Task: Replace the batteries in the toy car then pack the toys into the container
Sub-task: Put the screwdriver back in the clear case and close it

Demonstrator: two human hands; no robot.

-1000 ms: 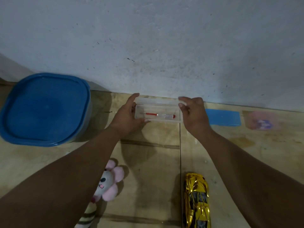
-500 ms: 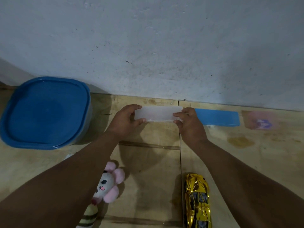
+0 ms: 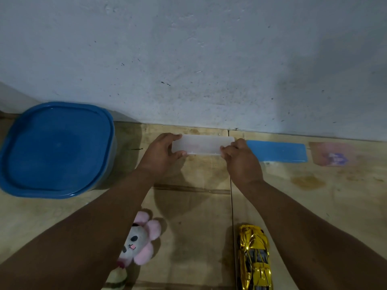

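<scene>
A small translucent white case (image 3: 202,145) lies on the tiled floor by the wall, its lid down. My left hand (image 3: 160,154) grips its left end, thumb on the front edge. My right hand (image 3: 240,159) pinches its right end. A gold toy car (image 3: 254,258) sits on the floor near me, between my forearms and toward the right. A pink-petalled plush flower toy (image 3: 139,243) lies partly under my left forearm. The big container with its blue lid (image 3: 56,149) on stands at the left.
A flat blue case (image 3: 276,151) lies right of the white case along the wall. Further right, a pinkish card or packet (image 3: 333,154) rests on the floor. The grey wall (image 3: 199,59) closes off the far side.
The white case stood open with a red-handled tool inside; its lid has come down and both hands have closed onto its ends. Since half a second ago little has moved.
</scene>
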